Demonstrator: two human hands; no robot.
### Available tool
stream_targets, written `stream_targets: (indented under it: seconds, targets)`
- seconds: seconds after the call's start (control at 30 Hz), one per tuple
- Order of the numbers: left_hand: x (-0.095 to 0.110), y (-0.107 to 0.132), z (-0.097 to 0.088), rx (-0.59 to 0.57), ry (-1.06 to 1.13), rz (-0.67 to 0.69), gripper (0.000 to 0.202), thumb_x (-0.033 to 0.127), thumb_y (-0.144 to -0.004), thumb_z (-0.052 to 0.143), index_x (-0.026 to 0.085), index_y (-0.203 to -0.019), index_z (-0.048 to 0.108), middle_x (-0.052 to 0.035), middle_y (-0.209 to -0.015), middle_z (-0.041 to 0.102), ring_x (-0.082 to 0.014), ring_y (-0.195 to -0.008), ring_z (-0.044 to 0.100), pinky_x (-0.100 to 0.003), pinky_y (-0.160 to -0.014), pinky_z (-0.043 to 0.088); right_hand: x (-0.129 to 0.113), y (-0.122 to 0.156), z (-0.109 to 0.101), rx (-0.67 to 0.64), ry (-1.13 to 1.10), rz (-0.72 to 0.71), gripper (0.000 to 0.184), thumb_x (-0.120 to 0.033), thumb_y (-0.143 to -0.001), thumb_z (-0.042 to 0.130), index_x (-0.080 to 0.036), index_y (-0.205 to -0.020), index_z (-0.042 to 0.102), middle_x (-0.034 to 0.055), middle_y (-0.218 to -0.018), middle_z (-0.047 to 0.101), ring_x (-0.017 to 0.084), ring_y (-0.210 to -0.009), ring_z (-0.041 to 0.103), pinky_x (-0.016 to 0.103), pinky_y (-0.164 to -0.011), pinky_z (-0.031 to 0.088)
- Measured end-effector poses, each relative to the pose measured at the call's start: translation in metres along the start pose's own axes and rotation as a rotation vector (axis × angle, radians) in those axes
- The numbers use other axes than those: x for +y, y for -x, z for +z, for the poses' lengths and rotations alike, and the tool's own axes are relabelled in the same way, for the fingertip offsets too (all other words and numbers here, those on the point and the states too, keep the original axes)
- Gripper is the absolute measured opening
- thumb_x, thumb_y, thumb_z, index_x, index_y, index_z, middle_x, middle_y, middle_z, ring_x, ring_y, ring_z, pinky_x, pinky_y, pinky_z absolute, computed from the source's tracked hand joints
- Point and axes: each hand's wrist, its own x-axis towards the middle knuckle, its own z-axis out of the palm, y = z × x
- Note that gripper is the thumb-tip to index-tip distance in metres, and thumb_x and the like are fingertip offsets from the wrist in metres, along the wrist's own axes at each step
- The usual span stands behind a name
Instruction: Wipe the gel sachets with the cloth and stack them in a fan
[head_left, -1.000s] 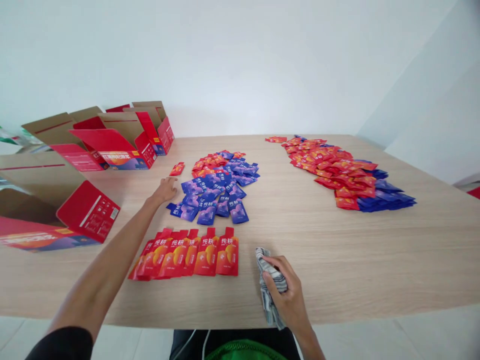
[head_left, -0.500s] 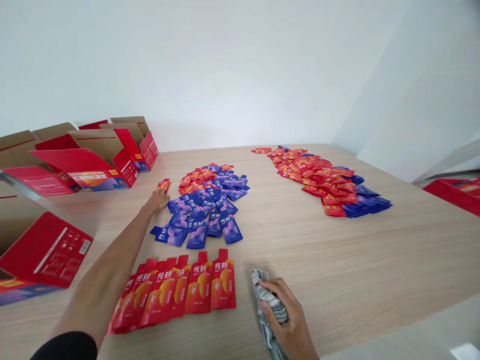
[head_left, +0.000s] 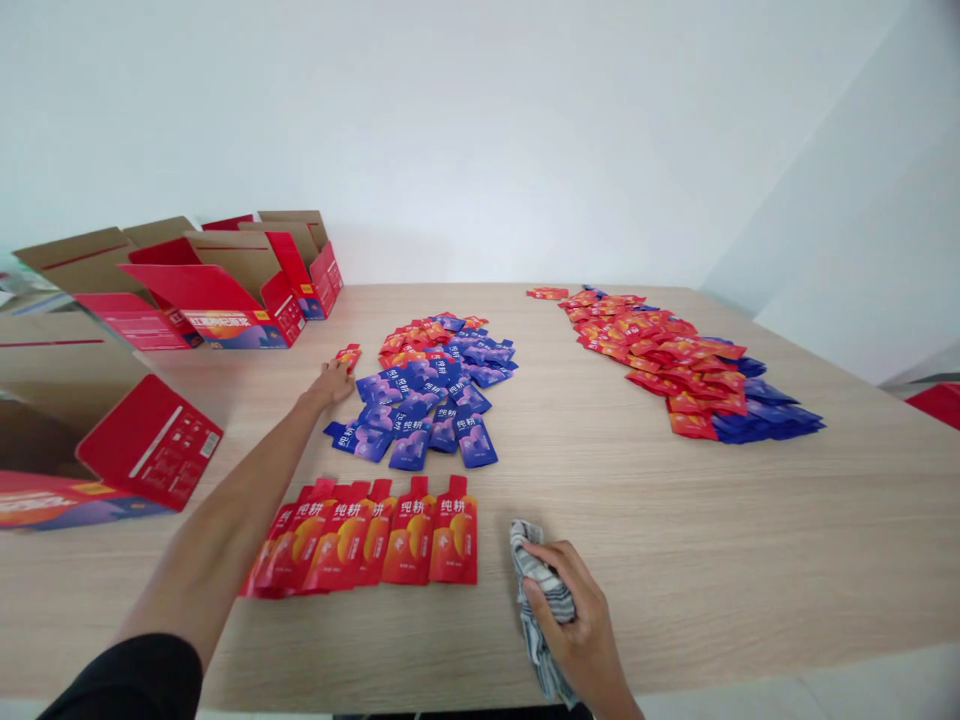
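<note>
My left hand (head_left: 331, 383) reaches far across the wooden table (head_left: 615, 500), its fingers on a single red pouch (head_left: 348, 356) lying left of a mixed heap of blue and red pouches (head_left: 435, 375). Whether the fingers grip that pouch is hard to tell. My right hand (head_left: 574, 625) rests near the front edge, closed on a striped grey cloth (head_left: 538, 590). A neat overlapping row of red pouches (head_left: 367, 540) lies just left of the cloth.
A second long pile of red and blue pouches (head_left: 682, 365) stretches along the right side. Several open red cardboard boxes (head_left: 217, 290) stand at the back left, and another open box (head_left: 90, 440) lies at the left edge. A white wall lies behind the table.
My left hand stayed stretched out and came to rest on the lone red pouch. My right hand kept hold of the cloth. The head camera swung, shifting the view.
</note>
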Motion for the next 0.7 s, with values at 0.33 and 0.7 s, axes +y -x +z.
stream_targets:
  seconds: [0.33, 0.7]
  targets:
    - [-0.012, 0.031, -0.004, -0.016, -0.004, 0.014, 0.042, 0.039, -0.104, 0.074, 0.020, -0.141, 0.066, -0.0123, -0.145, 0.068, -0.0301, -0.122, 0.071, -0.054, -0.101, 0.063, -0.001, -0.002, -0.002, -0.008, 0.004, -0.002, 0.021, -0.029, -0.102, 0.070, -0.029, -0.121, 0.079, 0.0052, -0.105, 0.077, 0.022, -0.093, 0.080, 0.028, -0.082, 0.067]
    - [-0.008, 0.052, -0.011, -0.023, -0.012, 0.013, 0.041, 0.039, -0.104, 0.073, 0.020, -0.140, 0.067, -0.0120, -0.143, 0.069, -0.0294, -0.120, 0.072, -0.052, -0.100, 0.063, 0.000, -0.002, -0.001, 0.001, 0.011, -0.029, 0.021, -0.029, -0.101, 0.070, -0.028, -0.120, 0.080, 0.0059, -0.106, 0.077, 0.023, -0.094, 0.080, 0.031, -0.082, 0.067]
